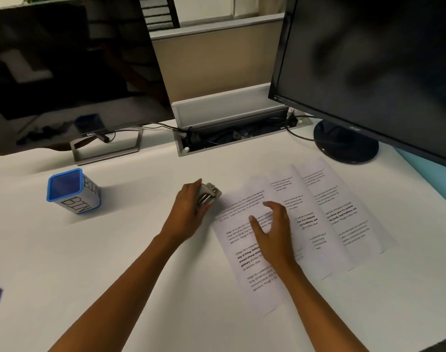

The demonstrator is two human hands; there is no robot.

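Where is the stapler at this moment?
In the head view the stapler sits mid-desk, gripped by the left hand, at the top-left corner of the printed sheets, right of the blue bin.

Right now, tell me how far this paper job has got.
Done: printed sheets lie fanned on the desk. In hand: the left hand grips a metal tool, seemingly a stapler, by their corner; the right hand presses them flat. Left: no fastening shows yet; the blue bin stands apart.

Bare forearms run to the bare left hand [188,214] and right hand [274,232].
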